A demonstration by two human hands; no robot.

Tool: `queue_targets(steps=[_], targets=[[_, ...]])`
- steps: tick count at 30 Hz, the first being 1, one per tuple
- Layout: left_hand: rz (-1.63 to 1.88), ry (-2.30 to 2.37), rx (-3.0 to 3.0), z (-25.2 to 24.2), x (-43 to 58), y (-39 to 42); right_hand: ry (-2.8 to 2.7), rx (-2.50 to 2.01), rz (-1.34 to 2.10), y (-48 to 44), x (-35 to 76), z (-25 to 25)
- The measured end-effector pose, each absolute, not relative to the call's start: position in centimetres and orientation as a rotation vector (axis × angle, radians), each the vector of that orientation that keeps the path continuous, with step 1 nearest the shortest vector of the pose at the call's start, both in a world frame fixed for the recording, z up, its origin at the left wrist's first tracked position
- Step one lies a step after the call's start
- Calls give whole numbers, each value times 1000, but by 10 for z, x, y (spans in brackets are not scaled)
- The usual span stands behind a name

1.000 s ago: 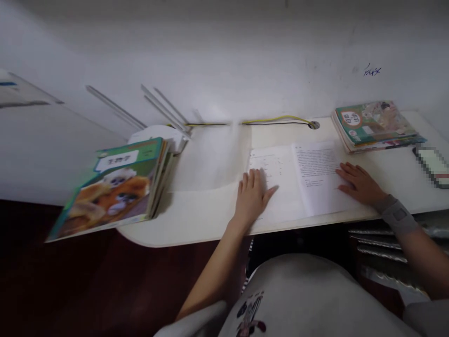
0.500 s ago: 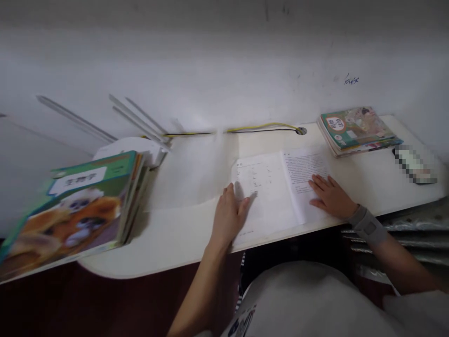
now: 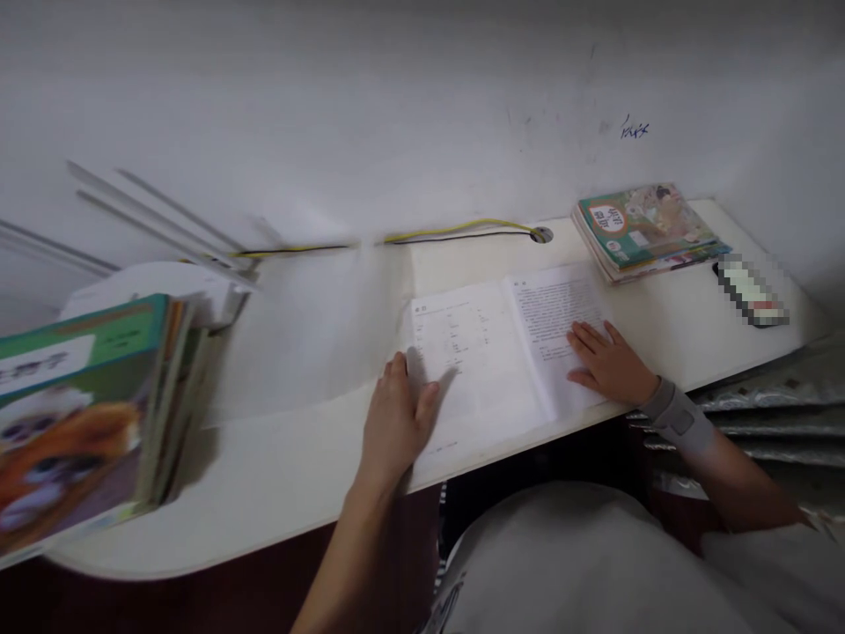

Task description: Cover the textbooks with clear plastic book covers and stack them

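Head cam: L hand (image 3: 396, 423) is open, not gripping anything. Its fingers lie flat on the left pg of the open papers (image 3: 475, 370), close to the low edge. R hand (image 3: 611, 363) is open too, lying flat on the right pg, w/ nothing held. A gray wrist band (image 3: 677, 416) wraps the R wrist.

The papers sit on a white desk (image 3: 264, 493), right by its front edge. The print is too small to read. At 1 o'clock from the papers is a stack of picture books (image 3: 643, 231). Just past it, at 2 o'clock, is a pixelated thing (image 3: 753, 291). At 9 o'clock is a tall pile of books (image 3: 85, 423), w/ a green cover and an orange furry animal. At 12 o'clock, a yellow and black wire (image 3: 455, 233) runs to a round hole (image 3: 541, 234) in the desk.
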State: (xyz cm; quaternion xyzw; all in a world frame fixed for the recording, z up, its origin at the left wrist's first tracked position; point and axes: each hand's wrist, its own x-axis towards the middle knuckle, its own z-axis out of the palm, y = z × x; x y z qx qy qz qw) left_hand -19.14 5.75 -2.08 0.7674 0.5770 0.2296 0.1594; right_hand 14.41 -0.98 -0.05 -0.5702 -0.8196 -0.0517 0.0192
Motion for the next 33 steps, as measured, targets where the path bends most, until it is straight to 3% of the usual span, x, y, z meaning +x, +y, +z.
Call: queue_targets(steps=[33], targets=[[566,1620,2371,-25,-192,59,-2420,-1871,-142,-18,123,-4]])
